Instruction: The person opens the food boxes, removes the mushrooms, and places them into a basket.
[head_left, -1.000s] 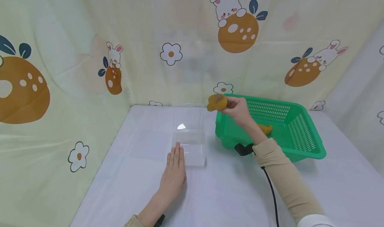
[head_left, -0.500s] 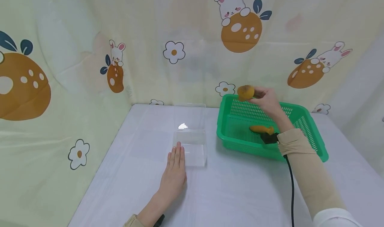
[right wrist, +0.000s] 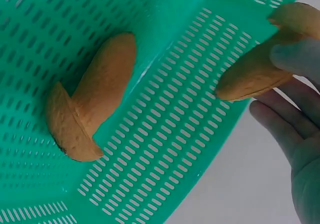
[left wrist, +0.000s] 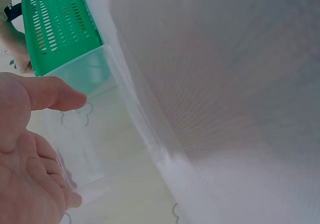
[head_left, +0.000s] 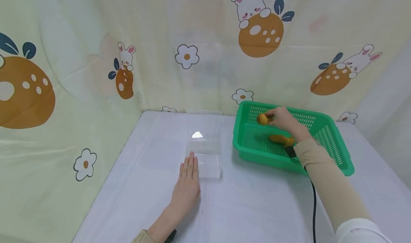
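A yellow-brown mushroom (head_left: 262, 119) is pinched by my right hand (head_left: 284, 121) over the back left part of a green plastic basket (head_left: 253, 153). The right wrist view shows the thumb against the stem of this held mushroom (right wrist: 250, 74), with the cap at the far right. A second mushroom (right wrist: 107, 79) lies on the basket floor, apart from the hand. My left hand (head_left: 186, 191) has straight fingers beside the left wall of a clear plastic box (head_left: 208, 166). In the left wrist view the thumb (left wrist: 55, 94) is spread from the fingers.
The clear lid (head_left: 205, 125) is flipped back behind the box. A white cloth (head_left: 250, 207) covers the table, and a printed curtain (head_left: 144, 68) hangs behind and at the left. A black cable (head_left: 314, 207) runs from the right wrist toward the table's front.
My right hand has moved right with the mushroom from the basket's left rim, then lowered it toward the basket. My left hand stays by the box.
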